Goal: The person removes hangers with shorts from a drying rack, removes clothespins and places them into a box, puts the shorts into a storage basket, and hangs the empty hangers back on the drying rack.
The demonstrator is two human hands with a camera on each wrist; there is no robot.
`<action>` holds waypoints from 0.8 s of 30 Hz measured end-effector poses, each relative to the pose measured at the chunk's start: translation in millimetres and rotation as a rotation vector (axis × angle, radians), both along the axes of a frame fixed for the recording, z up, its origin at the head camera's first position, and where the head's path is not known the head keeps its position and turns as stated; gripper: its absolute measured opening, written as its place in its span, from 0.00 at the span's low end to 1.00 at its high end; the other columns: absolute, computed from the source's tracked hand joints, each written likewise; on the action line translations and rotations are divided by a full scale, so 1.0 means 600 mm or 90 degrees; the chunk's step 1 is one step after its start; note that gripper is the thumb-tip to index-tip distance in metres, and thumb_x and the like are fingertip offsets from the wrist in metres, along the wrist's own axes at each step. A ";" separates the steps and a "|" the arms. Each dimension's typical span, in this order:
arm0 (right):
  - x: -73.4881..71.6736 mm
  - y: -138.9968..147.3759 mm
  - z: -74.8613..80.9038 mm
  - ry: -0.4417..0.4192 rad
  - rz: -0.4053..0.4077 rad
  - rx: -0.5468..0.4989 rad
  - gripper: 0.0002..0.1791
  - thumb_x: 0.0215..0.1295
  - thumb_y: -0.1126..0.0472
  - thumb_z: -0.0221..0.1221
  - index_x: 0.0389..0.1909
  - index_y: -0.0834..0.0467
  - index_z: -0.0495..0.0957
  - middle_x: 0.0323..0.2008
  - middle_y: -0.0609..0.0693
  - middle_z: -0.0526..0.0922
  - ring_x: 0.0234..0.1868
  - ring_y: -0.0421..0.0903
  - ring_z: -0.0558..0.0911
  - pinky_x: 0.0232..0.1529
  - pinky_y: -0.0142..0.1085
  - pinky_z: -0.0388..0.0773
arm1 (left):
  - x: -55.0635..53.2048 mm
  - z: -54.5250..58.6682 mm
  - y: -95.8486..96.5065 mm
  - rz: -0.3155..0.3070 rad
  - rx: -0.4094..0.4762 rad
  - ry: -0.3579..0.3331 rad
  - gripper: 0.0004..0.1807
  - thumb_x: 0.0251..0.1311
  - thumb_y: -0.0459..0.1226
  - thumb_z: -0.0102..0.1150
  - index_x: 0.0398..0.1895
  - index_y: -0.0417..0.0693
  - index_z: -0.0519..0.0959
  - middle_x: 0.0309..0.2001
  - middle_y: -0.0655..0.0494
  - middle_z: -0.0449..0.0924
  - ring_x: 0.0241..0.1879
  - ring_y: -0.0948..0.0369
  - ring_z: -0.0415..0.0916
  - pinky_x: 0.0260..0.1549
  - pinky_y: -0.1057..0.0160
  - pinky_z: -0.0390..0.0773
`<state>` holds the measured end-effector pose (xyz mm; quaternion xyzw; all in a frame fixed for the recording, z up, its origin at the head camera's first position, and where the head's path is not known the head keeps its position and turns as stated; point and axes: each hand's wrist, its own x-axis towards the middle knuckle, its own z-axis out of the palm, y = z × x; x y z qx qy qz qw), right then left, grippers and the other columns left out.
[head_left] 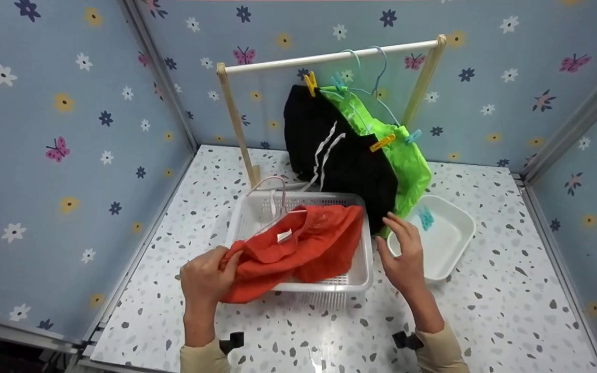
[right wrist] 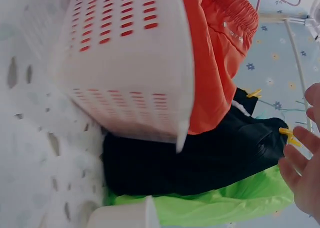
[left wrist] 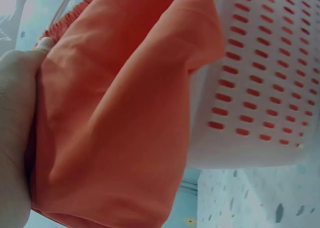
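Red-orange shorts (head_left: 298, 243) with an elastic waistband and a small white label lie over a white perforated basket (head_left: 368, 264). My left hand (head_left: 208, 274) grips their left end, thumb on top of the cloth. A pink hanger (head_left: 284, 194) lies along the waistband, its hook standing up at the basket's back; how far it runs inside the shorts is hidden. My right hand (head_left: 404, 254) is held with fingers spread, right of the basket and over the edge of a small white tub (head_left: 462, 243). In the right wrist view that hand (right wrist: 305, 163) holds nothing.
Black shorts (head_left: 340, 160) and bright green shorts (head_left: 407, 160) hang from a rack rail (head_left: 329, 56) on hangers, held by yellow and blue clothespins. Blue clothespins (head_left: 425, 218) lie in the tub. Flowered panels (head_left: 70, 171) wall the speckled table (head_left: 516, 290) on three sides.
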<state>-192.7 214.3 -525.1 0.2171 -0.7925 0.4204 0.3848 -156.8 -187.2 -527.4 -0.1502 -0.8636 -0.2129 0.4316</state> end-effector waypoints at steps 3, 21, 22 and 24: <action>-0.010 -0.007 0.019 -0.014 -0.007 0.003 0.26 0.62 0.62 0.64 0.61 0.63 0.74 0.63 0.61 0.71 0.64 0.56 0.68 0.64 0.46 0.62 | -0.002 0.010 -0.003 0.009 0.003 0.046 0.16 0.61 0.45 0.60 0.20 0.45 0.77 0.14 0.55 0.71 0.11 0.59 0.65 0.09 0.61 0.65; -0.078 -0.031 0.061 -0.163 0.080 -0.073 0.20 0.66 0.68 0.61 0.58 0.66 0.72 0.43 0.57 0.79 0.36 0.46 0.76 0.35 0.33 0.74 | -0.020 0.030 -0.001 0.058 0.085 0.252 0.21 0.62 0.48 0.61 0.19 0.41 0.77 0.14 0.51 0.69 0.10 0.54 0.63 0.09 0.54 0.65; -0.078 -0.027 0.058 -0.164 0.071 -0.089 0.16 0.66 0.69 0.60 0.54 0.67 0.75 0.40 0.56 0.80 0.32 0.46 0.76 0.32 0.31 0.74 | -0.020 0.029 -0.002 0.061 0.089 0.252 0.21 0.62 0.48 0.61 0.19 0.41 0.77 0.14 0.51 0.69 0.10 0.54 0.63 0.09 0.54 0.64; -0.078 -0.021 0.052 -0.176 0.059 -0.109 0.10 0.65 0.73 0.59 0.47 0.69 0.78 0.33 0.58 0.81 0.28 0.47 0.75 0.28 0.28 0.71 | -0.020 0.027 -0.002 0.065 0.095 0.251 0.21 0.61 0.48 0.61 0.19 0.41 0.77 0.14 0.51 0.69 0.10 0.54 0.63 0.09 0.54 0.64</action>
